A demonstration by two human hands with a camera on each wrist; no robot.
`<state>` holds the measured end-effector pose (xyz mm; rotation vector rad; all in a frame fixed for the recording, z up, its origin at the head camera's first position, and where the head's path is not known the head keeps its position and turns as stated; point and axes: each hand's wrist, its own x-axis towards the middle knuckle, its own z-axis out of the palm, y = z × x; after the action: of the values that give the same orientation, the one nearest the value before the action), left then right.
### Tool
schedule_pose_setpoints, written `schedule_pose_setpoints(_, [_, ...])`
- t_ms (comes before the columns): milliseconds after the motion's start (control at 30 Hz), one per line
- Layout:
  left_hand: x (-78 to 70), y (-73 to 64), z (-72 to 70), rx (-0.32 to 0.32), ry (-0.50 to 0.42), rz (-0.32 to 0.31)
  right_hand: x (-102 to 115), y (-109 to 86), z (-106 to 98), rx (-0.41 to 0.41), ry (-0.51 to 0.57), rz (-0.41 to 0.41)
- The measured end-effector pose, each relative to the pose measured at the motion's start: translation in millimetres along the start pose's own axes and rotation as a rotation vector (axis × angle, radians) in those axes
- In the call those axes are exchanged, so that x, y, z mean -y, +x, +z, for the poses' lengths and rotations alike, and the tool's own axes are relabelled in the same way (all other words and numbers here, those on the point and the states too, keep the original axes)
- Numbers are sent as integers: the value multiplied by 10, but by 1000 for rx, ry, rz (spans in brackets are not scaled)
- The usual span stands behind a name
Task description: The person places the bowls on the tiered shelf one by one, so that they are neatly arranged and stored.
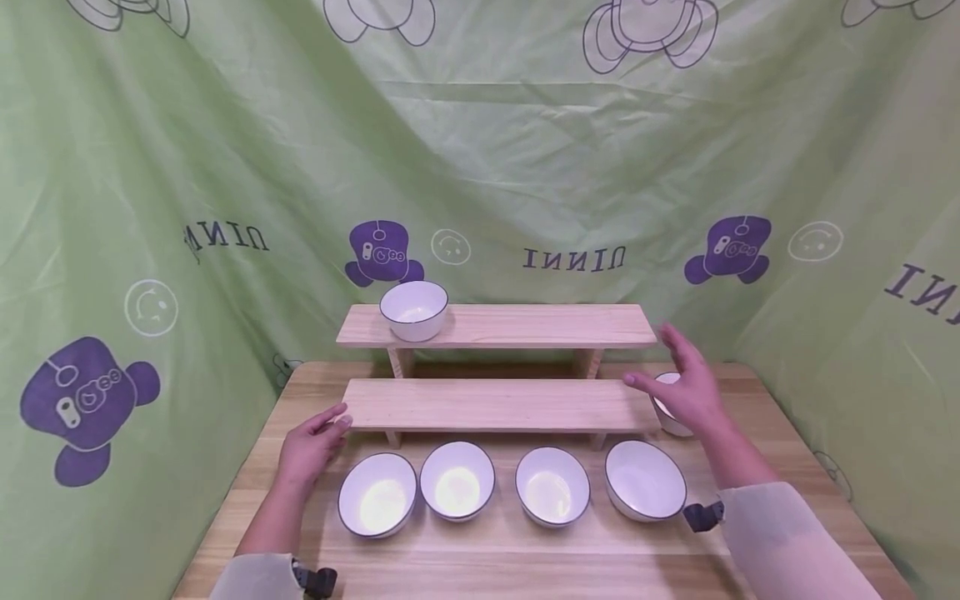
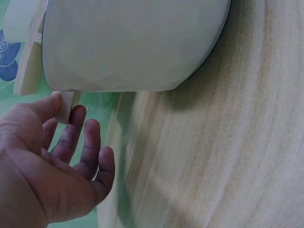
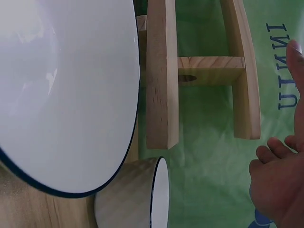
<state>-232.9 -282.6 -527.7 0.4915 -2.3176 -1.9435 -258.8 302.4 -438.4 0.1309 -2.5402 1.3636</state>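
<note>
A two-tier wooden shelf (image 1: 495, 406) stands on the table, its lower board in front of the higher one. At the lower board's left end, my left hand (image 1: 310, 448) holds the corner between thumb and fingers; the board end (image 2: 64, 108) shows between them in the left wrist view. Near the shelf's right end my right hand (image 1: 692, 387) is raised with thumb and fingers spread, holding nothing. Partly hidden below it stands a white bowl (image 1: 672, 427), dark-rimmed. Another white bowl (image 1: 415, 321) sits on the upper board, toward its left.
Several white bowls stand in a row before the shelf, from a left one (image 1: 377, 496) to a right one (image 1: 647, 482). The wooden table (image 1: 480, 567) runs beneath everything. A green printed cloth (image 1: 510, 167) hangs behind and at both sides.
</note>
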Motion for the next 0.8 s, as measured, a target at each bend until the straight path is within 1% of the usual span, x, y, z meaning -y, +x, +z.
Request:
schedule_pose_setpoints(233, [-16,4,-17,5,-1,7,-110,-50,-60,0,-28,31])
schedule_pose_setpoints(533, [8,2,2,-1,12,2,-277,-140,-130,2,-38,49])
schedule_pose_setpoints(667, [10,7,-9,-1,16,-2,-336,-189,-159,-2,-69,54])
schedule_pose_setpoints(800, [7,14,-24,14,13,-2,-411,-236,-195,-2,-105,56])
